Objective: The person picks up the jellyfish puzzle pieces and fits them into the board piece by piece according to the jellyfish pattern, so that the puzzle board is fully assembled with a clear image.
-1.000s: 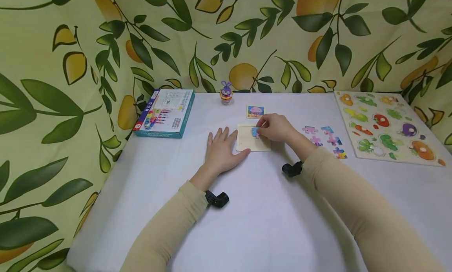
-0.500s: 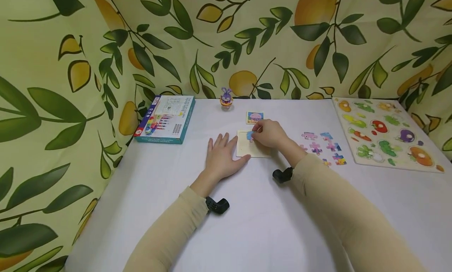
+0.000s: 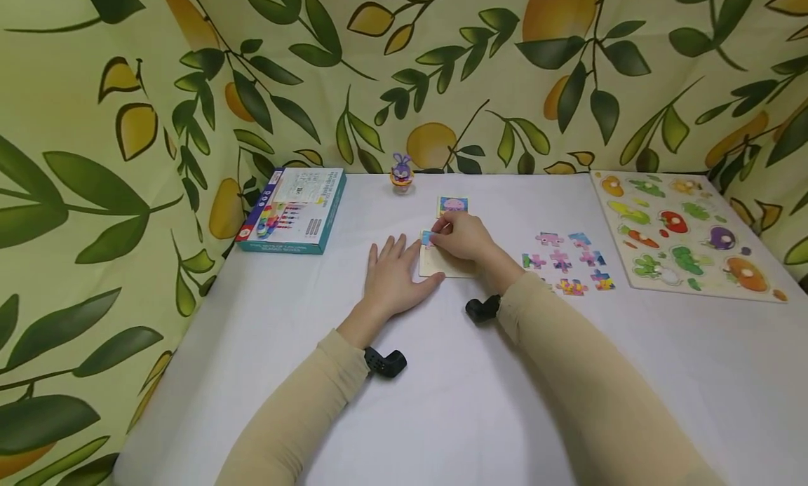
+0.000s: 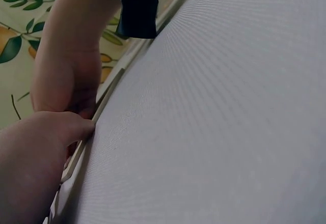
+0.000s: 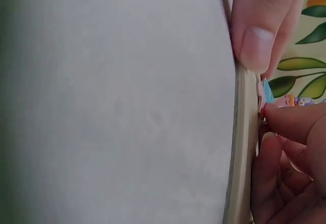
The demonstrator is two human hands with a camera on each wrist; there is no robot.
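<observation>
My right hand [image 3: 467, 238] pinches a small blue-and-pink jigsaw piece [image 3: 426, 238] at the upper left corner of a pale wooden puzzle board [image 3: 438, 264]. In the right wrist view the thumb and a fingertip hold that piece [image 5: 267, 92] by the board's raised rim. Whether it lies flat in the corner is hard to tell. My left hand [image 3: 393, 281] lies with fingers spread on the table at the board's left side, its thumb touching the board's edge. Right of my right hand lie several loose jigsaw pieces [image 3: 560, 261], partly hidden by the wrist.
Behind the board lies a small picture card [image 3: 452, 205]. A purple rabbit figure [image 3: 401, 174] stands at the back edge. The flat box [image 3: 292, 211] is at the left, and a vegetable peg puzzle [image 3: 688, 237] at the right. Patterned cloth [image 3: 429, 72] hangs behind.
My right hand has moved left across the board with the jigsaw piece, from the upper middle to the upper left corner. More loose pieces now show. My left hand stays in place.
</observation>
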